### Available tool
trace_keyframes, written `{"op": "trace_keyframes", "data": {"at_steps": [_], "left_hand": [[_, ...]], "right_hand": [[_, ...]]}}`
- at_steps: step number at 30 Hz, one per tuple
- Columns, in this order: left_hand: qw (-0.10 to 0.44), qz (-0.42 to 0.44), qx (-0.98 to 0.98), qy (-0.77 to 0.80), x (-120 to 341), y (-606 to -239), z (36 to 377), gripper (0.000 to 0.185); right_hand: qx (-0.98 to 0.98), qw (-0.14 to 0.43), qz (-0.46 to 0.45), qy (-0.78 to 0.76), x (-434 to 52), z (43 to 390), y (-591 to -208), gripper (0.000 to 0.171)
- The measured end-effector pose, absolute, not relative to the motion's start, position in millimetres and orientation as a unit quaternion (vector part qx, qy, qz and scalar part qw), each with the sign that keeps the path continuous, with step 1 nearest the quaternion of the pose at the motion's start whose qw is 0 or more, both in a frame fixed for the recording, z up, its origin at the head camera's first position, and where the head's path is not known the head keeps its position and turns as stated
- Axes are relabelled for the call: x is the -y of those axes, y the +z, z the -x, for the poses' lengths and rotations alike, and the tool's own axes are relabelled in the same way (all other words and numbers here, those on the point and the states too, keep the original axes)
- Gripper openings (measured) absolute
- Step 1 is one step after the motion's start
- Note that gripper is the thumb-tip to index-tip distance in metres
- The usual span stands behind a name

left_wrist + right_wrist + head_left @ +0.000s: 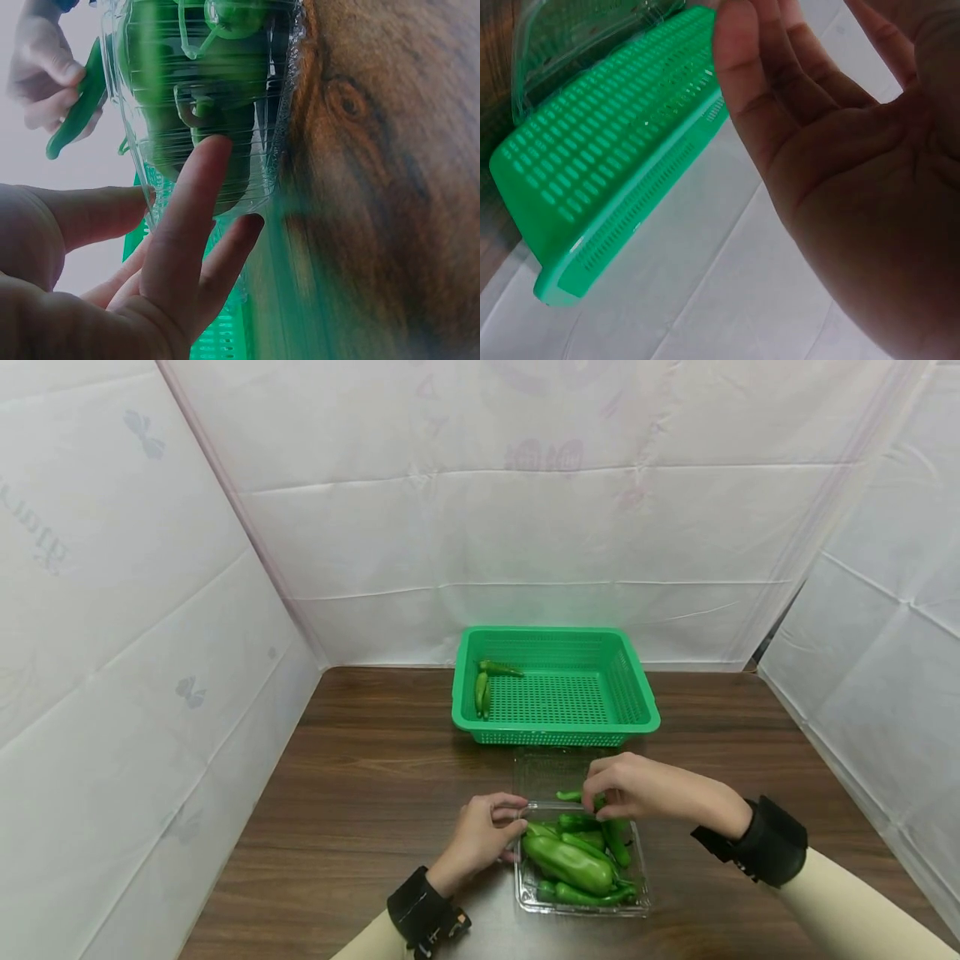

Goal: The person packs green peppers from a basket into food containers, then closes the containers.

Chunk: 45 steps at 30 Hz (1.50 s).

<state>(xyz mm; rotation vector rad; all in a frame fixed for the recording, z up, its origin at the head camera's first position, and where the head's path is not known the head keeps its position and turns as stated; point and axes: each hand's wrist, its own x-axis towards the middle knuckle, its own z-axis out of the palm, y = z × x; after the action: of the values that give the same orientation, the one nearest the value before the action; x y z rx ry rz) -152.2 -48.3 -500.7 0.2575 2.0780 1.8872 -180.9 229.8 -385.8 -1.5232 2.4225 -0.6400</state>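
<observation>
Your left hand [480,832], fingers apart, touches box [570,910] at ten o'clock; right hand [624,785] pinches pepper [91,88] (probably light, slippery; hold its middle).

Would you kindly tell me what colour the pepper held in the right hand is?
The pepper is green, showing best in the left wrist view.

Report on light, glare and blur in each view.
Head view: fairly even light, with a pale sheen on the tabletop beside the clear container; left wrist view: washed-out white around the right hand, bright streaks on the container's ribbed wall, wood grain blurred; right wrist view: right palm in shadow, green basket slightly soft.
</observation>
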Motion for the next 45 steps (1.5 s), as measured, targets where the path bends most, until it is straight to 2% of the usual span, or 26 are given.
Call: {"op": "trace_keyframes", "data": {"at_steps": [7, 20, 45], "left_hand": [[0.158, -0.087, -0.728, 0.662, 48, -501, 151, 0.032], [0.154, -0.084, -0.725, 0.666, 47, -502, 152, 0.031], [0.148, -0.088, -0.729, 0.663, 46, -501, 151, 0.028]], "right_hand": [[-0.835, 0.146, 0.493, -0.197, -230, 167, -398, 0.02], [-0.852, 0.171, 0.46, -0.185, -234, 159, -412, 0.025], [-0.866, 0.148, 0.446, -0.171, -234, 154, -425, 0.027]]}}
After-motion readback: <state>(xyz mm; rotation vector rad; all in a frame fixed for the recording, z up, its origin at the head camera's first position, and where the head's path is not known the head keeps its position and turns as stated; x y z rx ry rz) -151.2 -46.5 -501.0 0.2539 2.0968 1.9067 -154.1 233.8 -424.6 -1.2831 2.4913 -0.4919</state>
